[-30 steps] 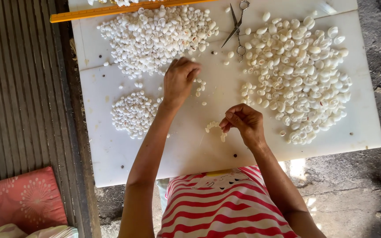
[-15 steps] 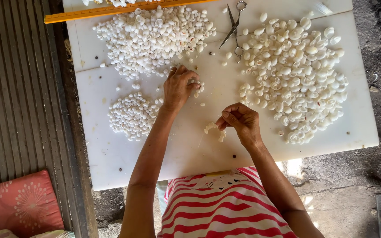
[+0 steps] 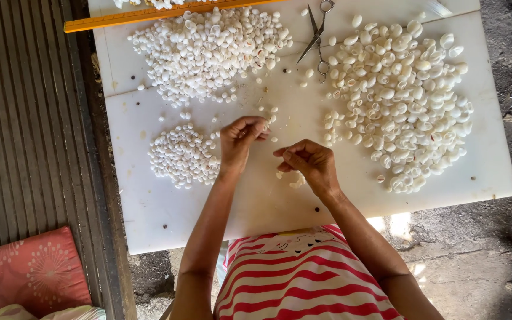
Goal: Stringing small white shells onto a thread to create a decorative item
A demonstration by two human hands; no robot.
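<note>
Shells sit in piles on the white board (image 3: 256,201): going L to R, a red patterned cushion (image 3: 28,269) lies on the slatted floor, then a small pile (image 3: 182,154) just L of your left hand (image 3: 238,142), w/ a bigger pile (image 3: 205,50) above it under the orange ruler (image 3: 149,15). Your left hand's fingers curl in, tips pressed together; can't tell if they pinch a shell. Your right hand (image 3: 309,163) is close beside it, fingertips also bunched, a few loose shells (image 3: 294,181) just under it; scissors (image 3: 315,35) lie farther up, and the large-shell pile (image 3: 404,101) is spread at R.
</note>
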